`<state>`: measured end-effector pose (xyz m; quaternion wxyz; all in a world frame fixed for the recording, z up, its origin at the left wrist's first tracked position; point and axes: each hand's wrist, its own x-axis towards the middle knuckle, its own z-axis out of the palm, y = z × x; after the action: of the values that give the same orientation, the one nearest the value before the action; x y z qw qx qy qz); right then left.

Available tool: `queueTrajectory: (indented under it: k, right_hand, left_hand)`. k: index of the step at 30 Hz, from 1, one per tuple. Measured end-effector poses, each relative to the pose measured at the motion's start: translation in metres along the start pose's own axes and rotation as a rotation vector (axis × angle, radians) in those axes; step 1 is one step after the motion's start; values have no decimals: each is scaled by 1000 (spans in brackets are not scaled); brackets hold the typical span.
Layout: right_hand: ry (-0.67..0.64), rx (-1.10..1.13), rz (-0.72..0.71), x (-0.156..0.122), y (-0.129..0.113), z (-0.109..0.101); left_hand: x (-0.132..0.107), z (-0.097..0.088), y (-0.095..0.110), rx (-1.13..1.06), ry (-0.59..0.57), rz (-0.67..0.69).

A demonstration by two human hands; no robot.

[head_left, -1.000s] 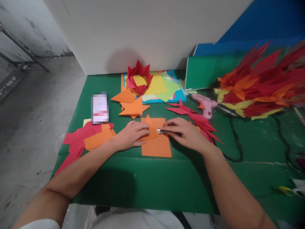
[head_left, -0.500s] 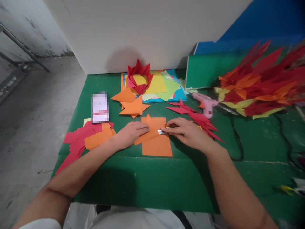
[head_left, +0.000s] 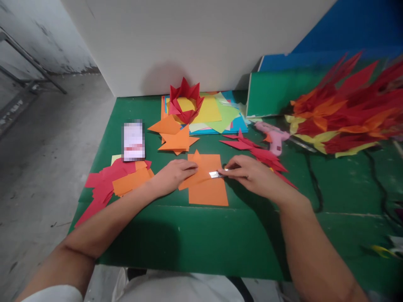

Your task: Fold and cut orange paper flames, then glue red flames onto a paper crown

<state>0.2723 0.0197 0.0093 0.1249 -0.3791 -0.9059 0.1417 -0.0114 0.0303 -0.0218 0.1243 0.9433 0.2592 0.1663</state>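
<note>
Several orange paper pieces lie in front of me, the lower one a flat rectangle. A folded, pointed orange paper piece rests across it. My left hand holds that folded piece at its left end, fingers close together and pressed down. In my right hand is a cutter knife, its silver blade pointing left over the orange paper. Fingers hide most of the knife's handle. Just beyond sit orange folded star shapes.
A phone and cut red paper strips lie left. Behind are a red paper ring and stacked coloured sheets. To the right: red folded pieces, a pink glue gun, and a large red-orange paper flame shape.
My right hand has drawn slightly to the right, and more of the knife's blade shows. The left hand stays on the folded paper.
</note>
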Motion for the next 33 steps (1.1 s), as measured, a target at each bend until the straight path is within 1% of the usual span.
queueTrajectory:
  k: [5,10,14,17,25,30,33]
  right_hand:
    - [76,-48,-7,2,1,7]
    - [117,-59,-8,5,2,13]
    - [154,-84,-2,6,3,16]
    - [141,-81,-16,6,5,16]
    - [76,-84,-31,3,9,11]
    - [64,-72,-45,3,7,6]
    - [59,-54,-47,2,5,2]
  left_hand:
    - [0,-2,-6,-16,30,8]
    - [-1,-5,-10,-18,34,11]
    - [0,-7,-9,-27,45,63]
    - [0,-7,-10,-52,67,86]
    - [-1,0,-13,-97,102,70]
    - [-2,2,-14,-107,128,58]
    - [-2,2,-14,-107,112,45]
